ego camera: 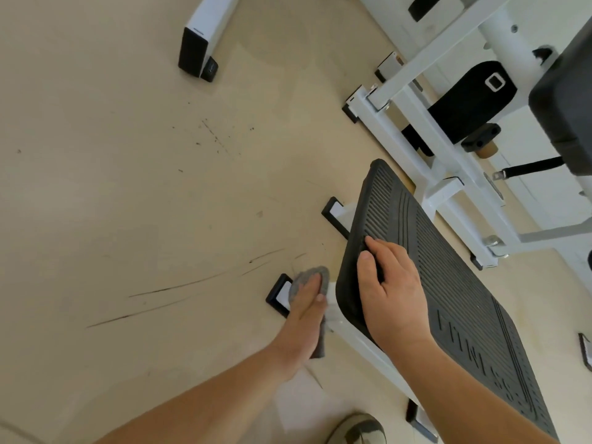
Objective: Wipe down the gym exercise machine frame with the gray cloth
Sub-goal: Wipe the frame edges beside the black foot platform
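- nearest, two bare forearms reaching in from the near edge, with the toe of a shoe (pixel 358 427) on the floor between them.
- left hand (pixel 306 307) gripping a gray cloth (pixel 312 277), fingers bent over it; cloth bunched under the palm, one end trailing back beneath the wrist.
- cloth pressed onto the white frame (pixel 352 341) of the gym machine, on the low bar just left of the footplate's near left corner, right beside the bar's black end cap (pixel 278 296).
- right hand (pixel 390 293) laid palm down on the black ribbed footplate (pixel 464 299), close to its left edge; fingers almost straight, resting on the ribs and holding nothing.
- footplate tilted, running from far left to near right, with raised lettering toward its near end.
- farther right, more white bars, a black padded roller (pixel 471 100), a black strap (pixel 531 168) and the corner of a dark seat pad (pixel 563 100).
- far left, white foot (pixel 205 36) of another machine, black at its end.
- beige floor (pixel 144 187) marked with long dark scuffs (pixel 179 286) left of the cloth.
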Tool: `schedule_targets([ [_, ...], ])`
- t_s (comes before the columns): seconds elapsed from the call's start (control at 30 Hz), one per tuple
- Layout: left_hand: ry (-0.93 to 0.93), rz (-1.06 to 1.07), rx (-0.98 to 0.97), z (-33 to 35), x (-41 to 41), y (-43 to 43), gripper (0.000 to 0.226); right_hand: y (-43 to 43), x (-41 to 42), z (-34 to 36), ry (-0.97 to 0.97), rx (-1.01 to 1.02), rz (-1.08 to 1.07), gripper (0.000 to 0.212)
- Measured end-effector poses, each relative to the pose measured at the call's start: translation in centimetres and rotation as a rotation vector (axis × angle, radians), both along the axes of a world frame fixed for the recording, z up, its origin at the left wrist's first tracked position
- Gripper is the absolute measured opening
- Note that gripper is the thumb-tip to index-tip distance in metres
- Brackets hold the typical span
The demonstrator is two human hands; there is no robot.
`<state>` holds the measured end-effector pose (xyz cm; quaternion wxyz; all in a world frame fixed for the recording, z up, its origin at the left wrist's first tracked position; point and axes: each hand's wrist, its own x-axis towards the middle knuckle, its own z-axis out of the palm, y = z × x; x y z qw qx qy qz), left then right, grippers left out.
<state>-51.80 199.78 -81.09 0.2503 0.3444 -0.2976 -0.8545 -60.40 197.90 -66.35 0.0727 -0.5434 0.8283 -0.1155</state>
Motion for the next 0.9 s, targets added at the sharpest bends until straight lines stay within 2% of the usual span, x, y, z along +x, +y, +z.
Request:
schedule_targets([
  [0.07, 0.034, 0.048, -0.044, 1.2, 0.2, 0.4, 0.05, 0.0, 0.1, 0.0, 0.001, 0.002, 0.003, 0.042],
  [0.13, 0.034, 0.009, -0.074, 0.9, 1.0, -0.2, 0.046, -0.1, 0.2, 0.1, 0.002, 0.001, 0.003, 0.046],
  [0.27, -0.122, -0.072, -0.033, -1.0, 1.8, -1.0, 0.051, 0.0, 0.5, 0.2, -0.004, 0.007, -0.002, 0.057],
  [0.33, -0.106, 0.006, -0.055, 0.2, 1.1, -0.4, 0.049, -0.1, 0.4, 0.1, -0.008, 0.003, -0.004, 0.055],
  [0.43, 0.0, 0.121, -0.14, 2.6, -0.5, 0.5, 0.033, -0.3, 0.1, 0.1, -0.018, -0.004, -0.004, 0.051],
  [0.5, 0.013, 0.103, -0.189, 2.8, -0.3, 0.2, 0.028, -0.3, 0.0, 0.2, -0.025, -0.004, -0.007, 0.051],
  [0.57, -0.003, 0.04, -0.2, 1.2, 0.8, -0.5, 0.036, -0.3, 0.1, 0.2, -0.026, -0.004, -0.004, 0.049],
  [0.63, -0.086, -0.032, -0.079, -0.8, 1.7, -0.8, 0.046, -0.3, 0.0, 0.2, -0.017, -0.004, -0.005, 0.044],
  [0.7, -0.182, 0.005, -0.03, -1.7, 1.6, -0.5, 0.049, -0.2, 0.0, 0.0, -0.01, -0.007, -0.007, 0.041],
  [0.77, -0.165, 0.085, -0.075, -0.9, 0.4, -0.4, 0.047, -0.2, 0.0, -0.1, -0.017, -0.013, -0.007, 0.038],
  [0.9, -0.077, 0.086, -0.159, 1.2, -0.4, -1.1, 0.03, -0.3, 0.0, 0.0, -0.017, 0.001, -0.009, 0.039],
])
